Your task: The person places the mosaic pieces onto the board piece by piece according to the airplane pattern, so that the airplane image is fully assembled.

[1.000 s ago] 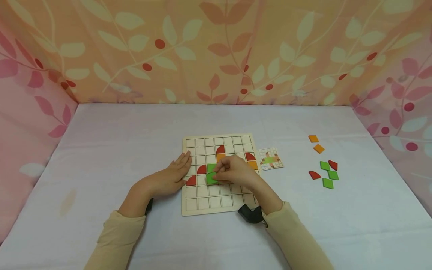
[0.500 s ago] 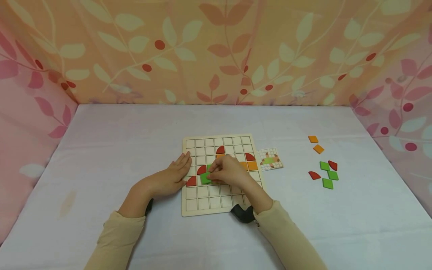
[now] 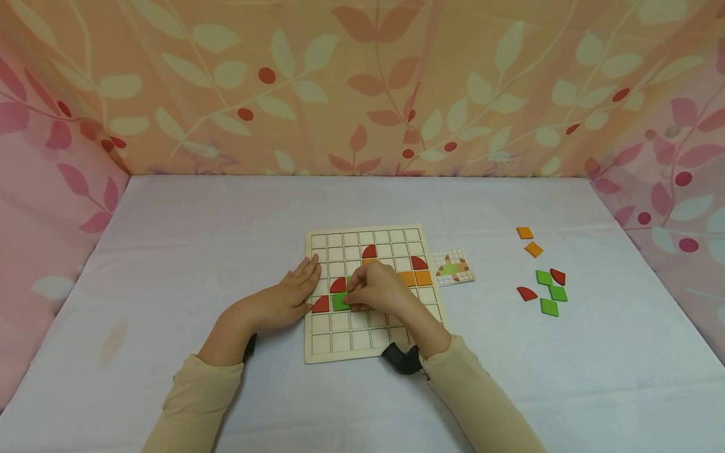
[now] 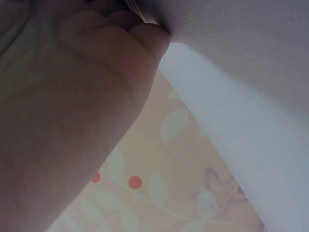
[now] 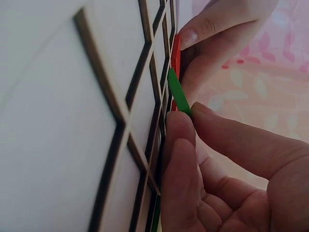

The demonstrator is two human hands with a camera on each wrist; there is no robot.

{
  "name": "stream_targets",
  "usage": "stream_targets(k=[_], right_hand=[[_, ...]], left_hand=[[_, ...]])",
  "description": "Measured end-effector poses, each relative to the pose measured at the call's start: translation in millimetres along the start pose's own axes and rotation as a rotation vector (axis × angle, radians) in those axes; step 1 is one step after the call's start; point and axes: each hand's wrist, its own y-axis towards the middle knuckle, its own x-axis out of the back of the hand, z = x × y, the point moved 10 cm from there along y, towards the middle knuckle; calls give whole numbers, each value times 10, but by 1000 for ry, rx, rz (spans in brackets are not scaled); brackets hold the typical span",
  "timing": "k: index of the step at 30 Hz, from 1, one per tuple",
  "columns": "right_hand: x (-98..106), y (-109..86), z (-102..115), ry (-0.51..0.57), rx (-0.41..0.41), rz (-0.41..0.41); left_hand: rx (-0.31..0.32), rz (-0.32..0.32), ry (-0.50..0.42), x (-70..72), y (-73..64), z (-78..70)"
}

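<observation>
My right hand (image 3: 378, 290) pinches a green square tile (image 3: 339, 302) between thumb and fingertips over the light wooden grid board (image 3: 340, 343). In the right wrist view the tile (image 5: 178, 91) is tilted, its far edge at the board. Beside it on the left lies a red quarter-circle tile (image 3: 321, 305); another red quarter-circle (image 3: 338, 285) sits just behind it. My left hand (image 3: 283, 297) rests with straight fingers along the board's left edge. The left wrist view shows mostly palm. Part of the board's middle is hidden under my right hand.
Right of the board is a small pattern card (image 3: 453, 267). Farther right lie loose tiles: orange squares (image 3: 525, 233), green squares (image 3: 549, 307) and red quarter-circles (image 3: 527, 294). Orange tiles (image 3: 415, 278) sit on the board's right side. A patterned curtain (image 3: 362, 88) stands behind the table.
My right hand has moved left with the green tile, from near the board's middle to beside the left red quarter-circle. More orange tile shows on its right. The left hand has stayed still.
</observation>
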Motion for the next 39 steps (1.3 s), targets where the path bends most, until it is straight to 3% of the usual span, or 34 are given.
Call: stream_targets(k=[24, 39], right_hand=[[-6, -18, -8, 38, 7, 14], [110, -86, -125, 163, 27, 35]], left_hand=[[-4, -1, -9, 6, -1, -23], [-10, -3, -8, 1, -19, -21]])
